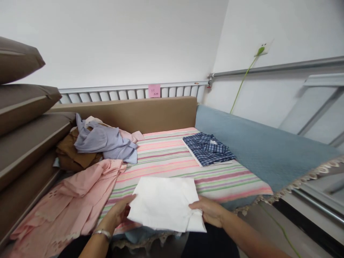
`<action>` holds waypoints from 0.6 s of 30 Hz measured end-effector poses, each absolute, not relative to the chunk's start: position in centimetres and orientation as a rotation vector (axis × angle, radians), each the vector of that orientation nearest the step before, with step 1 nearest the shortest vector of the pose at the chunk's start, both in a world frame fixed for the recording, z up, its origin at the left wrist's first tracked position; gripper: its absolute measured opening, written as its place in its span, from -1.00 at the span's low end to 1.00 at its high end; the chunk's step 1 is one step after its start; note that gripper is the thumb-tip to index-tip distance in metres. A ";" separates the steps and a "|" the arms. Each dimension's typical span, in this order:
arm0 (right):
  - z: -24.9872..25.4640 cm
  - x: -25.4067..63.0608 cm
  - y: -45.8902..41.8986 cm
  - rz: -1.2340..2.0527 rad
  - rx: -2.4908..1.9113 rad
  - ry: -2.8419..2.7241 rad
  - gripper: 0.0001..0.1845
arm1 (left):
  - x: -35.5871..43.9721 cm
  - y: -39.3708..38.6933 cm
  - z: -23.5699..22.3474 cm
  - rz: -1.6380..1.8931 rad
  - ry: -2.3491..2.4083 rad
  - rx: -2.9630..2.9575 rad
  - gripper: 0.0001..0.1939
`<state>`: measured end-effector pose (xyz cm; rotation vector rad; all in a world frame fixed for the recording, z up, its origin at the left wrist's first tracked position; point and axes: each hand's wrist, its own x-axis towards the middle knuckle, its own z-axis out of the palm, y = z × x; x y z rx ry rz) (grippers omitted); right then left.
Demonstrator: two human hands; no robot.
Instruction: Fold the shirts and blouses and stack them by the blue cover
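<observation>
A folded white cloth (pixel 163 204), perhaps a garment, is held up between my two hands over the front edge of the striped sheet. My left hand (pixel 122 210) grips its left edge, with a bracelet on the wrist. My right hand (pixel 208 209) pinches the right edge, thumb on top and fingers beneath, where a corner looks creased. Left of the cloth lies a pink garment (pixel 80 197) with cut-out edging, spread out. Farther right on the sheet rests a folded navy plaid shirt (pixel 205 148).
The striped sheet (pixel 161 143) lies over a blue quilted cover (pixel 249 132) with a lace edge. A heap with a lavender garment (pixel 104 141) and a brown one (pixel 71 150) sits back left, beside stacked brown cushions (pixel 24 107). A pink note (pixel 154 91) hangs on the radiator (pixel 123 94).
</observation>
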<state>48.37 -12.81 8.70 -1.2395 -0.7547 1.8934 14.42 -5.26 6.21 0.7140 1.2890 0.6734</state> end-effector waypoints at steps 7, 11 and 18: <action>14.0 51.7 -5.4 1.931 -1.222 -0.960 -0.51 | 16.7 -6.4 6.9 0.852 1.002 0.720 -0.63; 14.8 51.9 0.5 1.861 -1.070 -0.908 -0.50 | 18.0 -6.7 6.2 1.069 1.091 0.578 -0.66; 5.5 50.9 1.6 1.649 -1.195 -0.356 -0.57 | 20.3 -7.3 3.3 0.895 1.347 0.478 -0.62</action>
